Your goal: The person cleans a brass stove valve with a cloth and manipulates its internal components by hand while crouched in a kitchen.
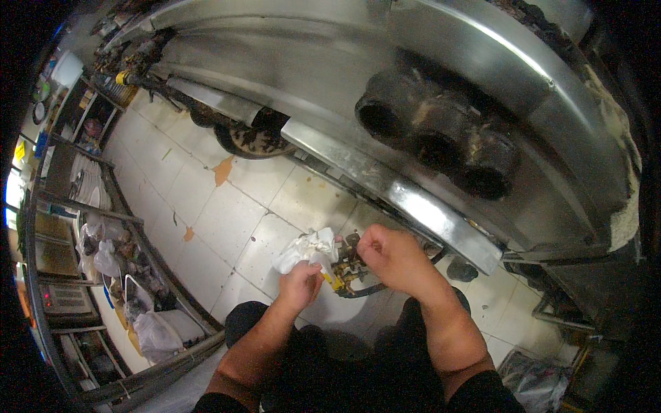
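Observation:
My left hand (301,283) is closed on a crumpled white cloth or tissue (308,249); its exact material is unclear. Just beside it is a yellow-handled valve (333,278) with brass fittings (352,268), joined to a dark hose (368,292). Curled at the upper right of these fittings, my right hand (385,249) has its fingers pressed together. Whatever lies between those fingers is hidden. The fittings sit between my two hands, below the front edge of a metal cooking range.
A large stainless range (296,62) with blackened round burners (437,141) fills the far side; its steel ledge (406,196) runs past my right hand. Left stands a shelf rack (175,292) with plastic bags (162,334) and stacked plates (86,182). Orange scraps (223,170) lie on the tiled floor (227,213).

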The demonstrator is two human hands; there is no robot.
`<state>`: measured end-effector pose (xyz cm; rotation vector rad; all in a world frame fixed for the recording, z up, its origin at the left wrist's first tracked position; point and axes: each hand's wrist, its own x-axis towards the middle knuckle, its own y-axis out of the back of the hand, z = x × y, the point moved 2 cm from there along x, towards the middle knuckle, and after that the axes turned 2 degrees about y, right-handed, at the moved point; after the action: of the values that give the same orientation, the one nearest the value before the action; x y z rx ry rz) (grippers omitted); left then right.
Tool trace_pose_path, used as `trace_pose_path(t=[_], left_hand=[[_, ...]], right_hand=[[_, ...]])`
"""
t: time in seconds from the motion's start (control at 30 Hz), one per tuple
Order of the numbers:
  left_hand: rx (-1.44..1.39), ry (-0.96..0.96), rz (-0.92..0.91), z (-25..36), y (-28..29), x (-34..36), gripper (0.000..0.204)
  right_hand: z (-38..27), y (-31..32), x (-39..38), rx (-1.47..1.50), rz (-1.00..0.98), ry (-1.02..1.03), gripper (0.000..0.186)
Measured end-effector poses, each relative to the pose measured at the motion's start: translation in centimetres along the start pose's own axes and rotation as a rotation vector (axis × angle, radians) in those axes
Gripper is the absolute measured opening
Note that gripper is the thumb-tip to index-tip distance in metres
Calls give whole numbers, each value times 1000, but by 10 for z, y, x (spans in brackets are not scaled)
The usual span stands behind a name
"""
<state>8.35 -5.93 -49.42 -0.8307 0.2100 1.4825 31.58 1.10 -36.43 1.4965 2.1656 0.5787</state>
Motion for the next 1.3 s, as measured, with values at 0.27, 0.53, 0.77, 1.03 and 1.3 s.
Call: trace_pose_path(t=[0.27,0.53,0.77,1.03,1.3], left_hand=[[1249,-700,46,5,-8,-13,31],[795,-620,-116,47,-54,-28,24],[840,-706,-168,60,-53,-36,30],[843,-760,-193,69,-50,-43,28],[1007,-853,-185,85,-58,-50,31]], right_hand=[[-3,7,0,-244,54,113,12],[-12,21,-3,-394,160,132,8],[-49,31,-11,-415,109,32,6],[-66,31,-15,-414,69,24,11],[-65,37,-9,-546,27,10,14]])
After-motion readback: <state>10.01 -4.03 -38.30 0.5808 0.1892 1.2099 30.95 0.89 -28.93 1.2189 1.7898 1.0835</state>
